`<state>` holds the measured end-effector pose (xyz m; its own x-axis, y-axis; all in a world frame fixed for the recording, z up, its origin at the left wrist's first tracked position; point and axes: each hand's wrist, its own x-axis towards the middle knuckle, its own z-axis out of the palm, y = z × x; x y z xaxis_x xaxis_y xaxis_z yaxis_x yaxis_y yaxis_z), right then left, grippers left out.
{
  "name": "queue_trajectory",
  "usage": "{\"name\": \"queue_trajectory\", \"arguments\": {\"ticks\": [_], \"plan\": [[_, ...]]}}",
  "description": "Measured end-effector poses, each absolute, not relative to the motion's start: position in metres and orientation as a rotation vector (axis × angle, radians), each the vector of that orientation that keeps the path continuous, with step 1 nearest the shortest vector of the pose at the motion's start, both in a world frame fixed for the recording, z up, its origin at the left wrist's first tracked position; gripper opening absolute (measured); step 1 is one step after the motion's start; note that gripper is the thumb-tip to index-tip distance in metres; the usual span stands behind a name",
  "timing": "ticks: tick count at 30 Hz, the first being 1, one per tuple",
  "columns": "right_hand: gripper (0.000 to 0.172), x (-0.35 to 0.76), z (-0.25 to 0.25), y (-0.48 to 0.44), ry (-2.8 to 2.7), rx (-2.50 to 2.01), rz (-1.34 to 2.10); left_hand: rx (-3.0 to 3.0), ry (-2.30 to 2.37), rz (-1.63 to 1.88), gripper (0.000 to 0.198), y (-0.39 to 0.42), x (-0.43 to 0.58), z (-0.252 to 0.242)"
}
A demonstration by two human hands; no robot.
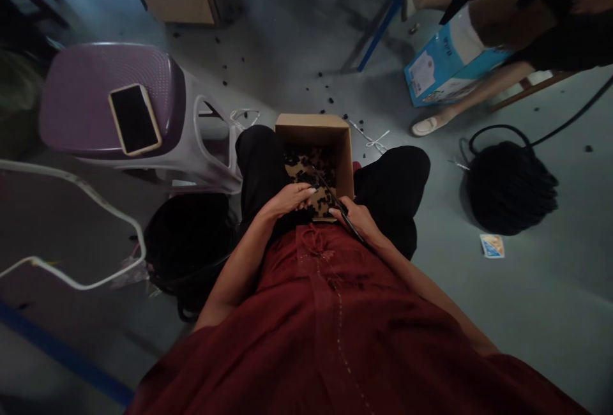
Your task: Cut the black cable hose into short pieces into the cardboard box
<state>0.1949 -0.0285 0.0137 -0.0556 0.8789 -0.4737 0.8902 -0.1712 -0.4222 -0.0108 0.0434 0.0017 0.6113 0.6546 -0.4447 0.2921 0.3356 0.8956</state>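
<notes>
Two bare hands work low over an open brown cardboard box [313, 129] set between black-clad knees [393, 191]. The right hand [355, 218] is closed around a thin black rod [341, 205], its tip angled toward 11 o'clock into the box. The left hand [288, 200] is curled just beside the rod; whether it grips anything cannot be told. Small black lumps [306, 169] fill the box. At 10 o'clock, a purple-and-white plastic stool [211, 147] bears a gold-edged black smartphone [135, 119]. At 3 o'clock sits a round black woven bag [510, 188]. At 1 o'clock, a co-worker's bare leg [460, 102] stands near a blue-and-white carton [445, 64].
</notes>
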Motion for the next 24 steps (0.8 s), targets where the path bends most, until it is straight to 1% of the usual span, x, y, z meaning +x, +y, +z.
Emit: {"name": "queue_trajectory", "arguments": {"ticks": [3,4,7,8,14,17,21,24], "plan": [[0.031,0.196,0.013,-0.029,1.988,2.179,-1.087,1.299,0.957,0.305,0.028,0.042,-0.009,0.002],[0.032,0.196,0.013,-0.029,1.982,2.185,-1.093,1.297,0.981,0.322,0.03,0.041,-0.008,0.003],[0.034,0.197,0.011,-0.029,1.972,2.204,-1.104,1.259,1.035,0.356,0.049,0.039,-0.006,0.004],[0.035,0.197,0.01,-0.028,1.967,2.216,-1.107,1.248,1.04,0.357,0.051,0.039,-0.006,0.004],[0.034,0.199,0.007,-0.029,1.952,2.265,-1.175,1.231,1.04,0.355,0.047,0.04,-0.008,0.001],[0.035,0.2,0.005,-0.03,1.953,2.287,-1.206,1.327,1.014,0.331,0.046,0.04,-0.01,-0.001],[0.034,0.201,0.004,-0.029,1.945,2.304,-1.221,1.743,0.973,0.335,0.037,0.036,-0.01,-0.001],[0.034,0.2,0.006,-0.028,1.931,2.321,-1.228,2.102,1.035,0.256,0.033,0.031,-0.007,0.008]]}}
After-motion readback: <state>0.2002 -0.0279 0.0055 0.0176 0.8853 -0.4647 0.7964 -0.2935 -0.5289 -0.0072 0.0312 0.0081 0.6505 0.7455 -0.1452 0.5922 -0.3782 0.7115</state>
